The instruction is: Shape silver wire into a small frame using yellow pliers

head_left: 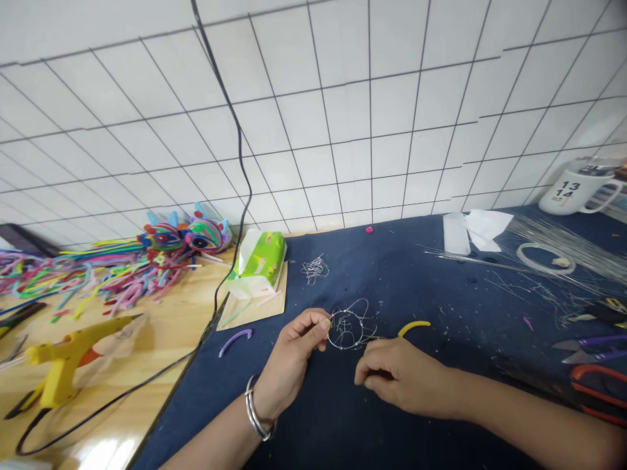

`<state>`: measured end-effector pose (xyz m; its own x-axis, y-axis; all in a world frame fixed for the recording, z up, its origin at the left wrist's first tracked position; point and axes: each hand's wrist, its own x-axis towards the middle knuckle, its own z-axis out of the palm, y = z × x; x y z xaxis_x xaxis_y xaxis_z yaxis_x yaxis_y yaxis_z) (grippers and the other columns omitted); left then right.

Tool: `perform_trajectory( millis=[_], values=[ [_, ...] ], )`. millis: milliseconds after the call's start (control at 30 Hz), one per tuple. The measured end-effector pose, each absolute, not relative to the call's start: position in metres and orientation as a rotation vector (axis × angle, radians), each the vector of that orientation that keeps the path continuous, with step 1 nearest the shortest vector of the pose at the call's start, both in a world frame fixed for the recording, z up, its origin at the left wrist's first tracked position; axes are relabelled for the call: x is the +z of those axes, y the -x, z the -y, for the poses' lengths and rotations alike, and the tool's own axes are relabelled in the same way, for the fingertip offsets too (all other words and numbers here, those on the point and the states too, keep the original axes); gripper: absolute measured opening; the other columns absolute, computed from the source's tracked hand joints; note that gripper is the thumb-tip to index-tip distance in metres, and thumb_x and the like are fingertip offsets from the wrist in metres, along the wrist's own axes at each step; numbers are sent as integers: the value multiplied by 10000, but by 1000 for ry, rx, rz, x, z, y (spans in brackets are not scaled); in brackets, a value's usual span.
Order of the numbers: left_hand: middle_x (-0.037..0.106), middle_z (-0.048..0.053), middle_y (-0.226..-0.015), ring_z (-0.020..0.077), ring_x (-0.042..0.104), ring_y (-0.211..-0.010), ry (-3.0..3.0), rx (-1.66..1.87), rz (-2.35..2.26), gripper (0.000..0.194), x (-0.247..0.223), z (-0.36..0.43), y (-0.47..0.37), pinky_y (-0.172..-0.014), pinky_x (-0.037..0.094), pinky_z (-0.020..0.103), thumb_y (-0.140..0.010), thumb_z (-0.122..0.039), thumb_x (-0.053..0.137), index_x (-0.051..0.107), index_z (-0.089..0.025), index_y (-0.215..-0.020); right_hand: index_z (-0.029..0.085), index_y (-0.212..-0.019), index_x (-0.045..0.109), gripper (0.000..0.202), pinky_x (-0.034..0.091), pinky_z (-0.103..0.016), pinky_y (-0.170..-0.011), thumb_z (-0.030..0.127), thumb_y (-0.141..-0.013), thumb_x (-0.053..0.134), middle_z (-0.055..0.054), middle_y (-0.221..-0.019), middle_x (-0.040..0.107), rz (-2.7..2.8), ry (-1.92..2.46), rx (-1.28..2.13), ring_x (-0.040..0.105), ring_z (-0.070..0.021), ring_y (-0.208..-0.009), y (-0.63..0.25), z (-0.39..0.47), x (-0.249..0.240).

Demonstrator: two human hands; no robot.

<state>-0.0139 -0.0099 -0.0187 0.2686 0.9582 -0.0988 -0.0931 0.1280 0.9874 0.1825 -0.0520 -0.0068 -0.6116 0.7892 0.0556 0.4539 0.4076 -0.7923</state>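
A round frame of thin silvery wire [361,328], with loops inside and around it, is held at its left edge between the thumb and fingers of my left hand [297,346]. Two silver bangles [255,410] circle that wrist. My right hand [386,369] is curled just below the frame's right side, its fingers closed; whether a wire lies between them is too small to tell. Beyond the frame is a small tangle of wire [315,268]. A curved yellow piece [414,327] rests right of the frame, and a curved purple piece [235,341] left of my left hand.
On the left are a yellow glue gun [68,352], colourful pipe cleaners [132,281] and a green tissue pack [262,261]. A black cable [240,143] hangs down the wall. Scissors [595,349], straight wires [573,245], white papers [484,228] and a mug [571,189] are at right.
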Motion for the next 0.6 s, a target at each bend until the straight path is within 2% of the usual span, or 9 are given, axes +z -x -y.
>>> perform_trajectory(
  millis=[367,600],
  values=[
    [508,16,-921,65,413,-615,-1164,1013,-1013,103,-19,9,13,-595,344,223,-808,-239,568,578,-142,-776,206,-820,615,121,430,-247,-681,163,-794,504,-3,-806,574,1708,1187,943,534,-107,-732,-183,52,-6],
    [499,17,-897,70,396,-615,-1188,1009,-1006,106,-17,9,12,-586,335,221,-814,-239,561,561,-142,-770,219,-802,636,87,445,-246,-649,245,-771,560,-18,-1081,529,1458,1280,1149,525,-91,-724,-191,43,-1]
  ],
)
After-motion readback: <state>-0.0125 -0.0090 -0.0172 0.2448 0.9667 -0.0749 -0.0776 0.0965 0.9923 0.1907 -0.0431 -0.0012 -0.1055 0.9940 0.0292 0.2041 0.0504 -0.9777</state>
